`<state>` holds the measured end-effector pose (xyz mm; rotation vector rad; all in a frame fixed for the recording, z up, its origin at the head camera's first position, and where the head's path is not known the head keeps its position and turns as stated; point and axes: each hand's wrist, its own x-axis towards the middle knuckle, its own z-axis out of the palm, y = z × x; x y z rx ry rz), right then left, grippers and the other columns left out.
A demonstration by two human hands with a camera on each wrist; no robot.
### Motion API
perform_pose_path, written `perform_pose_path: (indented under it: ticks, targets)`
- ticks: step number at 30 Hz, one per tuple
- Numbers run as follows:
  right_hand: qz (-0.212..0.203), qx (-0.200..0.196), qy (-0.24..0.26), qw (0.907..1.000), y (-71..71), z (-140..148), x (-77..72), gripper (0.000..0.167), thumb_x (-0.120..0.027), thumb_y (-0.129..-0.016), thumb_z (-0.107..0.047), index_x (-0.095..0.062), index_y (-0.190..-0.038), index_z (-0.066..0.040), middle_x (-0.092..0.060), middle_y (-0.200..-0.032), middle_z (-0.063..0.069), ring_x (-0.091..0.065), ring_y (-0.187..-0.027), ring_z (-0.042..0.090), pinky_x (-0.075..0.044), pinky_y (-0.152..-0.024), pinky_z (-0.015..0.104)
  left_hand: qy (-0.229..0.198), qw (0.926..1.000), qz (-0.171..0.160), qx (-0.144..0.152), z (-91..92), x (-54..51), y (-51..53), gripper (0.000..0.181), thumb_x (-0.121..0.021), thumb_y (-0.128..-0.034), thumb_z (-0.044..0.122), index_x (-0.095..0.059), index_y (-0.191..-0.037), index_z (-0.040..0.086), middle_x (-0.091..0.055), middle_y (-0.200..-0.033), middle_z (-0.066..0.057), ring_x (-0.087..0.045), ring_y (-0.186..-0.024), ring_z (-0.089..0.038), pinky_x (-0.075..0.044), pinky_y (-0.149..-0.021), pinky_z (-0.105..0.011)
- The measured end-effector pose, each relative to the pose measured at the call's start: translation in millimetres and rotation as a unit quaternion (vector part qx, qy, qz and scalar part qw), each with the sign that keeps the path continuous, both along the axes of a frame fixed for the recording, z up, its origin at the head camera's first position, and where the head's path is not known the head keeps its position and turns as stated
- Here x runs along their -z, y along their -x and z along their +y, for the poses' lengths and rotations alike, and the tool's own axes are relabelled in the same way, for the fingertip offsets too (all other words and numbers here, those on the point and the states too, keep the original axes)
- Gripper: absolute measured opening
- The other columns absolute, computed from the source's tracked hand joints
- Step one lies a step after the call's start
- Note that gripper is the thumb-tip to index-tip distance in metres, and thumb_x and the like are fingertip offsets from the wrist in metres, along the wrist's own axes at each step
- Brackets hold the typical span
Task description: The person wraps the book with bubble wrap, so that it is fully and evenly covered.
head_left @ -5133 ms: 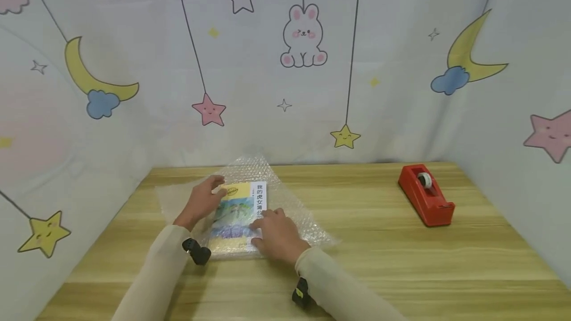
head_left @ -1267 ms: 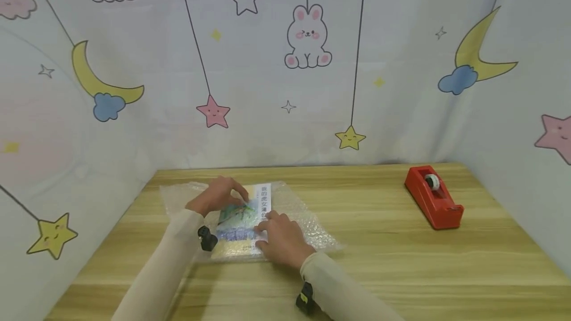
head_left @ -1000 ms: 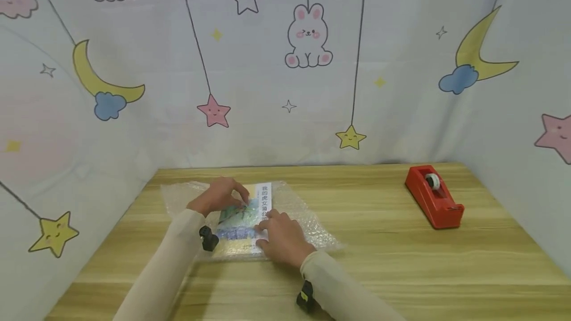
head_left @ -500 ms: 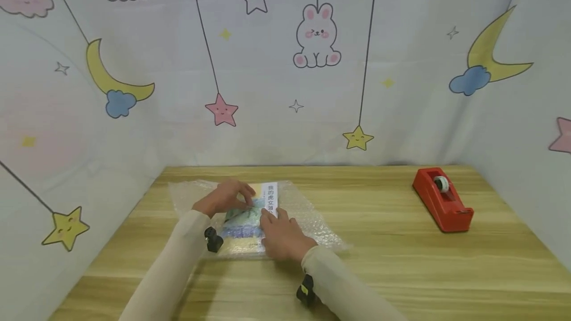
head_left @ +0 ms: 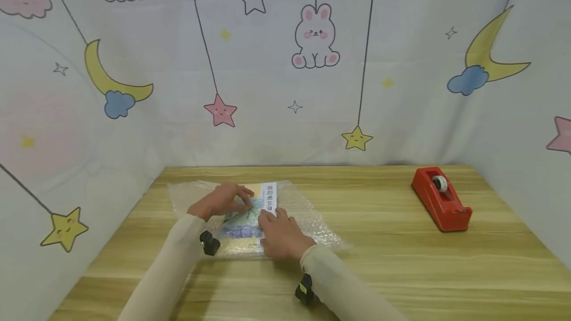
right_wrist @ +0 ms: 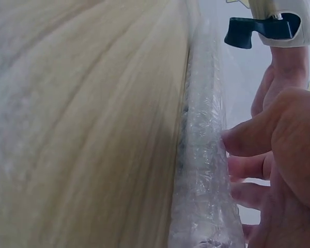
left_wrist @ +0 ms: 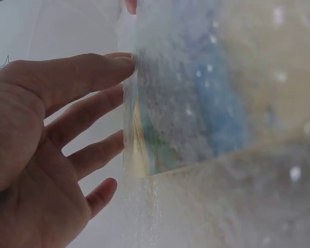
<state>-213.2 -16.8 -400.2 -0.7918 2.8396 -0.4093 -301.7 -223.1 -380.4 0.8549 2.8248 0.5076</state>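
A book with a colourful cover lies on the table, wrapped in bubble wrap whose sheet spreads out to the left and right of it. My left hand rests on the upper left of the book, its thumb and fingertips against the wrap. In the left wrist view, those fingers are spaced apart and fairly straight along the wrapped edge. My right hand lies over the book's lower right, fingertips pressing the wrap. From the right wrist, the thumb and fingers touch the top of the bubble wrap.
A red tape dispenser with a roll of tape stands at the back right of the wooden table. A cartoon-printed curtain closes off the back and both sides. Cameras are strapped on both wrists.
The far corner of the bubble wrap, spread toward the back about five seconds ago, is now folded over the book. My left hand has moved inward onto the cover. The head view has shifted slightly.
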Motion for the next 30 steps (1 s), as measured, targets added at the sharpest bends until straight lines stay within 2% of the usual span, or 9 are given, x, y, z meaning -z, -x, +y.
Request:
perform_pose_path:
  ticks: [6, 15, 20, 27, 30]
  targets:
    - [0.007, 0.011, -0.015, 0.9998, 3.6, 0, -2.6, 0.029, -0.058, -0.097, -0.027, -0.055, -0.123, -0.016, -0.033, -0.164, 0.012, -0.021, -0.154, 0.041, -0.035, -0.115, 0.058, 0.002, 0.9999, 0.008, 0.014, 2.9, -3.7, -1.4, 0.012, -0.070, -0.0922, 0.011, -0.081, -0.098, 0.009, -0.067, -0.133, -0.016, -0.062, -0.124, -0.039, -0.050, -0.101, -0.056]
    - [0.009, 0.004, -0.008, 0.9999, 5.4, 4, -3.0, 0.027, -0.059, -0.097, -0.029, -0.057, -0.121, -0.019, -0.038, -0.162, 0.010, -0.026, -0.152, 0.041, -0.036, -0.113, 0.057, -0.009, 0.9999, 0.005, -0.008, 4.6, -3.9, -5.4, 0.012, -0.069, -0.0925, 0.010, -0.080, -0.097, 0.009, -0.068, -0.132, -0.016, -0.061, -0.126, -0.040, -0.048, -0.105, -0.057]
    - [0.007, 0.003, -0.004, 1.0000, 5.5, 5, -3.8, 0.026, -0.059, -0.096, -0.028, -0.057, -0.121, -0.019, -0.037, -0.162, 0.010, -0.027, -0.151, 0.040, -0.036, -0.113, 0.057, -0.022, 0.9994, 0.019, -0.021, 2.8, -3.6, -10.4, 0.013, -0.068, -0.0931, 0.009, -0.079, -0.098, 0.012, -0.070, -0.128, -0.015, -0.061, -0.126, -0.038, -0.048, -0.106, -0.055]
    - [0.005, 0.001, -0.014, 0.9999, 5.0, 3, -4.4, 0.028, -0.059, -0.097, -0.030, -0.057, -0.123, -0.019, -0.037, -0.162, 0.009, -0.029, -0.150, 0.039, -0.036, -0.113, 0.057, -0.058, 0.9967, 0.050, -0.024, -12.7, -8.6, -18.7, 0.017, -0.063, -0.0956, 0.005, -0.076, -0.104, 0.007, -0.070, -0.126, -0.019, -0.063, -0.121, -0.040, -0.051, -0.099, -0.056]
    - [0.003, 0.002, -0.011, 0.9999, 5.9, 3, -4.1, 0.027, -0.059, -0.098, -0.029, -0.057, -0.123, -0.019, -0.037, -0.162, 0.009, -0.029, -0.150, 0.039, -0.036, -0.114, 0.057, -0.076, 0.9940, 0.068, -0.039, -24.0, -13.7, -22.0, 0.018, -0.062, -0.0964, 0.004, -0.075, -0.108, 0.005, -0.071, -0.121, -0.017, -0.063, -0.119, -0.040, -0.050, -0.099, -0.058]
